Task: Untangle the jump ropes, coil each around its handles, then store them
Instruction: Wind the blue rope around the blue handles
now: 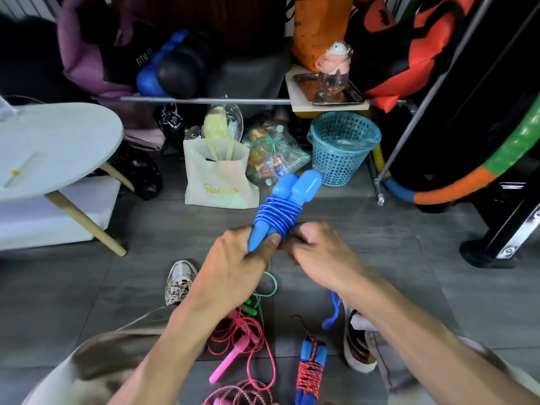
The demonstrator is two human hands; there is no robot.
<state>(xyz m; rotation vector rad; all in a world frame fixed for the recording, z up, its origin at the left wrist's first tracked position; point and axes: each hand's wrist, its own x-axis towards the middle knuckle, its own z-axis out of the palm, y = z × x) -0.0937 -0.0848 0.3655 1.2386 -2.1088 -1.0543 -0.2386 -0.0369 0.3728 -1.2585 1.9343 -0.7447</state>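
Two blue handles (295, 187) are held together, with the blue rope (276, 213) coiled tightly round their middle. My left hand (233, 261) grips the lower ends of the handles. My right hand (318, 251) pinches the rope's loose part beside the coil; a blue loop (333, 312) hangs under my right wrist. On the floor below lie a tangled pink jump rope (236, 349), a green cord (270, 287), and a rope with blue handles wrapped in red cord (309, 368).
A white tote bag (219, 176), a clear bag of bottles (271, 156) and a blue mesh basket (343, 144) stand ahead on the grey tile floor. A round white table (58, 147) is at left, a metal rack (204, 100) behind. My shoes (179, 280) flank the ropes.
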